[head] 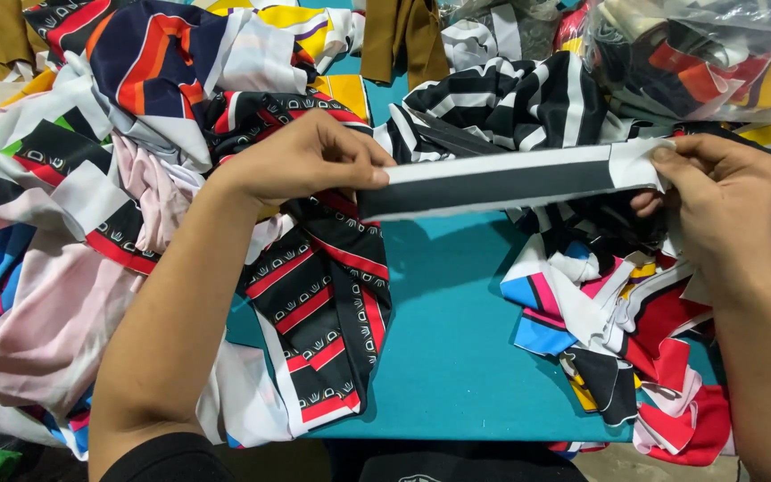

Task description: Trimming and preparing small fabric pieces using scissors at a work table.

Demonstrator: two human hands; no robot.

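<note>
A long black and white fabric strip (501, 183) is stretched level above a teal table (457, 357). My left hand (301, 159) pinches its left end between thumb and fingers. At the strip's right end, which is white, my right hand (716, 196) grips it. Below my left hand hangs a black, red and white patterned cloth piece (327, 312) that drapes onto the table.
Heaps of mixed printed fabric scraps lie around: pink, blue and striped pieces on the left (64, 232), a colourful pile on the right (617, 330), black and white striped cloth (510, 98) behind. A clear plastic bag of fabric (698, 54) sits at top right.
</note>
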